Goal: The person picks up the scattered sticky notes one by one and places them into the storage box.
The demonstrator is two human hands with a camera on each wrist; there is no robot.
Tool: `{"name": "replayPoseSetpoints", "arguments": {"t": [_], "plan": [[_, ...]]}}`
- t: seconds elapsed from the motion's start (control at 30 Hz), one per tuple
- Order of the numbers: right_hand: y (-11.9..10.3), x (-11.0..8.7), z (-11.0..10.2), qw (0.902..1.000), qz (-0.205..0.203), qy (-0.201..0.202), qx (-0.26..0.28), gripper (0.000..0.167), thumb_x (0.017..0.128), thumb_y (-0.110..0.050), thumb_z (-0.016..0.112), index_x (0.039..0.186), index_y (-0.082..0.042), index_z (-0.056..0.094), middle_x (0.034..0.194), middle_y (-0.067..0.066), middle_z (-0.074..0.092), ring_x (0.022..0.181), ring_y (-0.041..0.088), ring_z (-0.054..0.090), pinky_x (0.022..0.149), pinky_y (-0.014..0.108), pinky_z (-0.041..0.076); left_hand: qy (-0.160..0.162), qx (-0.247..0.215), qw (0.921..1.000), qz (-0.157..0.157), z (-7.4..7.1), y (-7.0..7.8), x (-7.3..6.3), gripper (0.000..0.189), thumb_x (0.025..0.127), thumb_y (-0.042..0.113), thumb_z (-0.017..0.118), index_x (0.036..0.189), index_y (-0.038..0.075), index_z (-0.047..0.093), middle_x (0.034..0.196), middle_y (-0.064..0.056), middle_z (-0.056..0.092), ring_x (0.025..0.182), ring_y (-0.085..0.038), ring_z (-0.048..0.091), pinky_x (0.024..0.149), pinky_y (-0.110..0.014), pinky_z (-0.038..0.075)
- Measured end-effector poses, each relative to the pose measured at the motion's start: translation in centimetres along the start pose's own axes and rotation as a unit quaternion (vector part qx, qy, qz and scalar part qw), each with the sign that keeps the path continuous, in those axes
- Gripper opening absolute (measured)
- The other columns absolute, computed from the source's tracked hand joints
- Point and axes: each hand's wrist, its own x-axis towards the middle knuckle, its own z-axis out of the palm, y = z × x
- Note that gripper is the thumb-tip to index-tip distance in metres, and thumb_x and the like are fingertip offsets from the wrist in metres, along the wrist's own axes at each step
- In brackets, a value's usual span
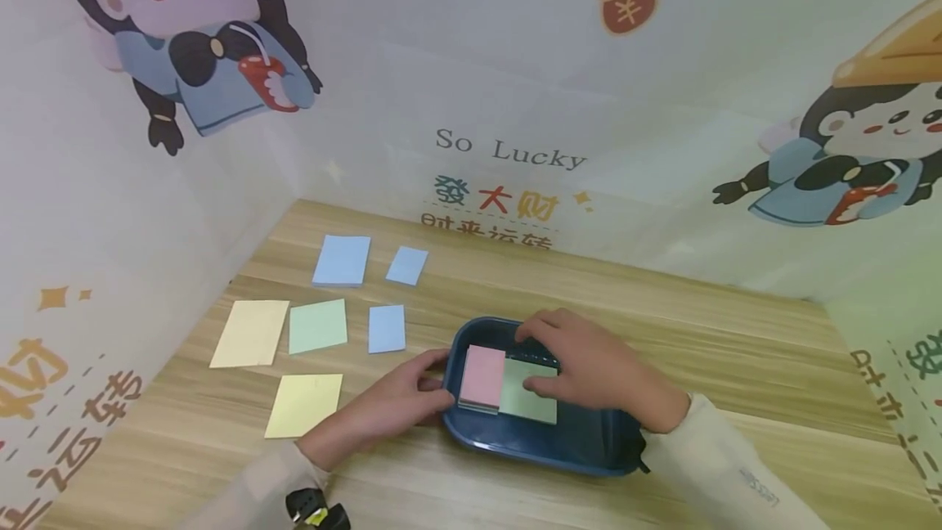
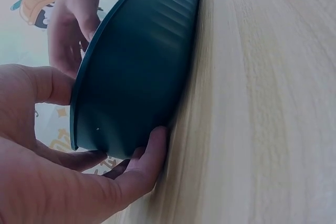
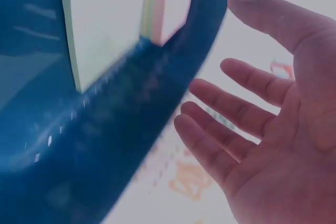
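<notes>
Head view shows two hands, one tray, six pads outside.

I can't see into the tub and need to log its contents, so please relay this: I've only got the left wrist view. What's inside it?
Observer: The head view shows a pink-topped stack of pads in the tub, beside a green pad.
Operator: Is the right hand holding anything?
Observer: No, the right wrist view shows the right hand with its palm empty and fingers extended.
Operator: Any pads outside the tub?
Observer: Yes, the head view shows six on the table, the yellow pad being nearest the left sleeve.
</notes>
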Motion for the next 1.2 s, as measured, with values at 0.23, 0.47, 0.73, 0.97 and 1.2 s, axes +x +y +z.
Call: {"name": "replayPoseSetpoints", "arguments": {"t": [0.23,0.47,0.73,0.97,1.2], "plan": [[1.8,-3.3,-1.1,0.9958,0.008,0.086,0.029,0.032,0.095,-0.021,0.084,0.124,-0.009,0.075,0.127,0.005,0.072,0.12,0.031,0.067,0.099,0.054,0.059,0.001,-0.003,1.0,-0.003,-0.1,-0.2,0.1,0.072,0.1,0.005,0.064,0.164,-0.012,0.035,0.156,-0.034,0.048,0.135,-0.042,0.063,0.096,-0.044,0.064],[3.3,-5.8,-0.6,0.9838,0.042,0.151,0.087,0.028,0.096,-0.014,0.085,0.122,-0.009,0.076,0.123,0.001,0.073,0.107,0.025,0.07,0.085,0.044,0.064,-0.005,-0.005,1.0,-0.003,-0.4,-0.6,0.1,0.072,0.103,0.006,0.066,0.164,-0.012,0.033,0.157,-0.035,0.048,0.137,-0.043,0.061,0.097,-0.044,0.064],[3.8,-7.5,0.0,0.9549,0.121,0.212,0.17,0.031,0.099,-0.005,0.08,0.129,0.0,0.072,0.129,0.014,0.072,0.112,0.037,0.07,0.09,0.053,0.065,0.003,0.008,0.9999,0.007,-1.0,-0.3,-0.2,0.072,0.104,0.009,0.067,0.165,-0.011,0.035,0.158,-0.033,0.049,0.138,-0.042,0.062,0.099,-0.044,0.063],[3.9,-8.4,0.4,0.9451,0.242,0.12,0.184,0.066,0.102,-0.019,0.079,0.151,0.013,0.05,0.141,0.034,0.062,0.111,0.042,0.071,0.088,0.055,0.064,0.114,0.15,0.9801,0.063,-4.0,1.0,-1.1,0.057,0.104,0.01,0.068,0.158,-0.004,0.053,0.158,-0.023,0.057,0.14,-0.042,0.06,0.102,-0.048,0.061],[4.1,-8.1,1.0,0.9471,0.266,0.043,0.175,0.078,0.098,-0.02,0.08,0.155,0.018,0.042,0.136,0.037,0.065,0.106,0.04,0.074,0.083,0.052,0.065,0.17,0.369,0.9057,0.12,-8.3,1.5,-0.2,0.054,0.098,0.011,0.077,0.146,-0.008,0.062,0.146,-0.027,0.065,0.128,-0.046,0.066,0.1,-0.06,0.059]]}}
